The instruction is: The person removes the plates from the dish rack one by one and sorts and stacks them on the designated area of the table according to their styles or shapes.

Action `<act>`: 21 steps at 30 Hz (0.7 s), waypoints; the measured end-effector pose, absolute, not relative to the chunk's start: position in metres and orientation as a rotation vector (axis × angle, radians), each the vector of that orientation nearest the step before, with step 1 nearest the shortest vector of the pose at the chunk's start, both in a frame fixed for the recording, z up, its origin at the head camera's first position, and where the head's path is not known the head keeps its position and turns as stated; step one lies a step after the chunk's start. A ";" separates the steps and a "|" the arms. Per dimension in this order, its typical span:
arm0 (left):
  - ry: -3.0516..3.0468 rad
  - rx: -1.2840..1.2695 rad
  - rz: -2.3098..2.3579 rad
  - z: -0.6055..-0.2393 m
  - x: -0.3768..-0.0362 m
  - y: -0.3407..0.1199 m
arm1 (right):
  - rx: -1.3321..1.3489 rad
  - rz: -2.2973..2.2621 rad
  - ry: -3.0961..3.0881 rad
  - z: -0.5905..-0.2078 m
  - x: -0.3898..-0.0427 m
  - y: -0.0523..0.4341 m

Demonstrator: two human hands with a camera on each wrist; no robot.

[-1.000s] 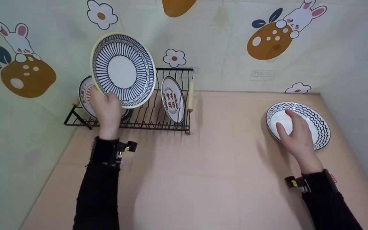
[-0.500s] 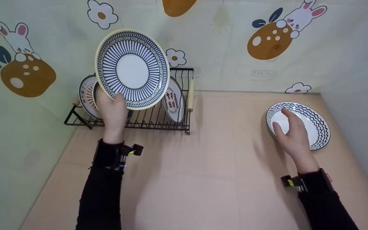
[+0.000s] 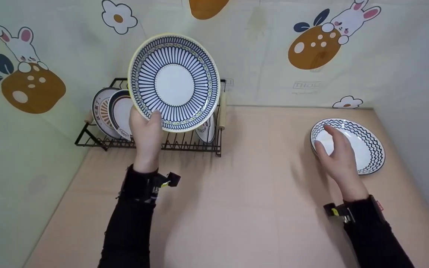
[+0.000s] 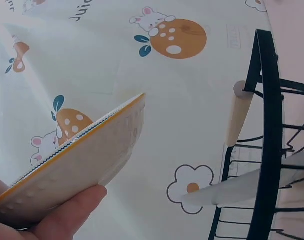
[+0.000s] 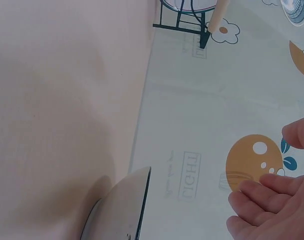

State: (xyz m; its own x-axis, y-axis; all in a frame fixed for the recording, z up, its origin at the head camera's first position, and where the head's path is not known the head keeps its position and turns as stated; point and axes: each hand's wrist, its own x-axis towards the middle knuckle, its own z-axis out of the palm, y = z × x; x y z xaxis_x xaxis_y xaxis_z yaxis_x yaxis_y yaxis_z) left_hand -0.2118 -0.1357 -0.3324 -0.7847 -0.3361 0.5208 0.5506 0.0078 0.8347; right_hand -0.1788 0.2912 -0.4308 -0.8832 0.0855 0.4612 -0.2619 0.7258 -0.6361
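Note:
In the head view my left hand [image 3: 146, 139] pinches the lower left rim of a yellow-edged plate [image 3: 174, 85] with blue petal stripes, thumb on its face. The plate is raised in front of the dish rack [image 3: 177, 146], facing the camera. The left wrist view shows the plate [image 4: 77, 170] edge-on, with a finger bent against its underside. At the right, my right hand [image 3: 339, 160] hovers over a deep white plate [image 3: 371, 150] with black wavy lines. Its fingers are loosely spread and hold nothing; the right wrist view shows the hand [image 5: 271, 207] apart from that plate [image 5: 124, 200].
Two plates stand tilted at the rack's left end, one with an orange ray pattern [image 3: 102, 115] and one dark-banded [image 3: 119, 111]. Another plate [image 3: 207, 130] with red lettering leans near the rack's wooden handle [image 3: 222, 111], partly hidden. A patterned cloth wall [image 3: 266, 74] rises behind the table.
My left hand has carried the yellow-edged plate to the right across the rack and turned it more toward the camera, uncovering the dark-banded plate. The right hand has drifted slightly left.

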 end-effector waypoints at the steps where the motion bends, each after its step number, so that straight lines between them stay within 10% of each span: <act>1: -1.670 -0.228 -1.853 -0.336 -0.214 -0.135 | 0.136 1.006 -2.462 -0.431 -0.179 0.290; 21: -1.626 -0.368 -2.107 -0.367 -0.219 -0.101 | 0.236 1.051 -2.394 -0.432 -0.181 0.274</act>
